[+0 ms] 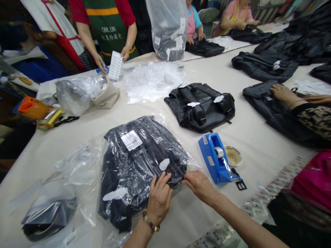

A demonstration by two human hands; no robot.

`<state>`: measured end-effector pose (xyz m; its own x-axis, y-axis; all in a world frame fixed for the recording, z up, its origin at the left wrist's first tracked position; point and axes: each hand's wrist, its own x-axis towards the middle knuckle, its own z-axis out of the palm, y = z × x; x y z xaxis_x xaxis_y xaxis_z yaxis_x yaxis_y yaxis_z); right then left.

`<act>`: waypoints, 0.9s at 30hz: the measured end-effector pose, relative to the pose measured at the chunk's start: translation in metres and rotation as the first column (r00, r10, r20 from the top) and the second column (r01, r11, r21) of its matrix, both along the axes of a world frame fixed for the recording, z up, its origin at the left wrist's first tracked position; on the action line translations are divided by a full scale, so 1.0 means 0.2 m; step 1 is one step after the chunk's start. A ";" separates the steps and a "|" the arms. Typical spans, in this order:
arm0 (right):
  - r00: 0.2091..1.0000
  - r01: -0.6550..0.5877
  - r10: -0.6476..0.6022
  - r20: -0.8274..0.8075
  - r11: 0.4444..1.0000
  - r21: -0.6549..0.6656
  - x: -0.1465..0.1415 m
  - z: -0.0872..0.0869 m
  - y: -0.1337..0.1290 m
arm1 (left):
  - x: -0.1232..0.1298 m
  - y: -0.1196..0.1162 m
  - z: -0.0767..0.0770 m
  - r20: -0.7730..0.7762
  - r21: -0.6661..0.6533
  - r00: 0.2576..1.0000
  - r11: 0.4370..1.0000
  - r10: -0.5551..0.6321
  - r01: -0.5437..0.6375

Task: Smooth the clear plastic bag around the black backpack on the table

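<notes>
A black bag (139,155) lies flat inside a clear plastic bag (192,163), with a white label (131,140) showing near its upper end. My left hand (160,196), a beaded bracelet at its wrist, rests on the wrapped bag's near edge with fingers stretched out. At the near right corner, my right hand (200,186) has its fingertips pinched together on the plastic bag's edge. Just beyond that hand stands a blue tape dispenser (216,160).
A second black bag (204,106) lies farther back, unwrapped. A black buckle (241,185) and a round tape roll (233,155) sit by the dispenser. Clear plastic sheets (155,81) cover the far side. Co-workers stand around the table; one person's hand (284,93) touches another bag.
</notes>
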<state>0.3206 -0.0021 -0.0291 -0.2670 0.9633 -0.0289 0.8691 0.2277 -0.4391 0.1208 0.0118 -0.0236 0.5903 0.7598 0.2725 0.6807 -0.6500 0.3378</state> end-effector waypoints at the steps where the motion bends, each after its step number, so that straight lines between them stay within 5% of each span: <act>1: 1.000 0.002 -0.002 -0.001 1.000 -0.005 0.01 0.00 0.01 | 0.00 0.00 0.00 0.001 0.001 1.000 1.000 -0.004 0.004; 9: 1.000 0.010 -0.010 -0.006 1.000 -0.020 0.01 0.02 0.02 | 0.00 -0.01 0.03 0.008 -0.035 1.000 0.999 -0.016 0.016; 20: 0.998 -0.051 0.051 0.029 0.999 0.003 0.05 0.03 0.03 | 0.09 -0.02 -0.01 0.049 -0.088 0.979 0.977 0.198 -0.194; 27: 0.992 -0.124 0.121 0.032 0.986 0.108 0.16 0.20 -0.02 | 0.10 -0.02 -0.01 0.039 -0.080 0.978 0.976 0.206 -0.203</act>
<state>0.3527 -0.0063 0.0100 -0.3837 0.9210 0.0673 0.8420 0.3789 -0.3840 0.1404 0.0075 -0.0255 0.4083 0.8826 0.2331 0.7791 -0.4700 0.4149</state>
